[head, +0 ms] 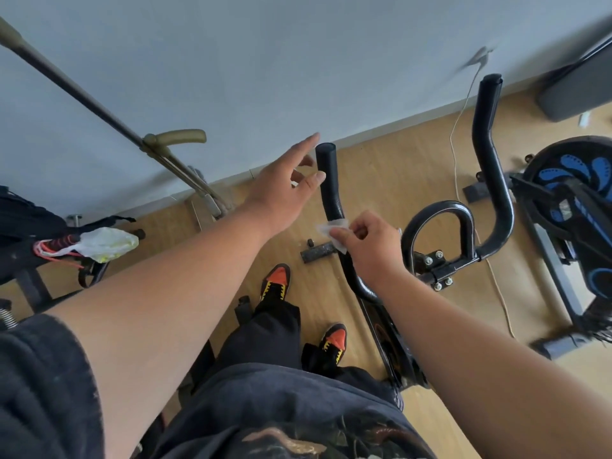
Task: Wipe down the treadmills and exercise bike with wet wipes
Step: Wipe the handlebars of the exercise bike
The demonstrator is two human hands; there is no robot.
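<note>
A: Fingers (334, 232) of right hand (361, 243) pinching a wet wipe (331, 228), pressed against the near handlebar (331, 190) of the exercise bike (440, 256).

B: Left hand (284, 190) spread loose, holding nothing, hovering just beside the grip's top end.

A: Looks like mid-wipe on that bar. Next, probably steadying with the left, then sliding the wipe up the grip.

B: Wipe crumpled, small, white. Bars glossy black, far handlebar (490, 160) untouched for now.
</note>
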